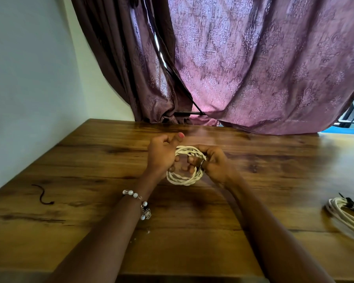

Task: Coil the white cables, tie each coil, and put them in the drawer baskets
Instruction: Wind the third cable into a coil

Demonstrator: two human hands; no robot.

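Both hands, left hand (161, 155) and right hand (214, 163), grip the white coil (182, 177) above the desk (90, 160); coiling looks done; tying comes next, likely fetching the dark tie (43, 196) at nine o'clock.

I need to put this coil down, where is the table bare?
Bare wood lies between the dark tie and the left hand, and along the curtain edge. The right edge is crowded by the tied coil.

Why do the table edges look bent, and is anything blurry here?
Head view: the wide lens bows the wooden table and wall lines; the tied coil at right is smeared; daylight glows through the curtain and glares on the tabletop.
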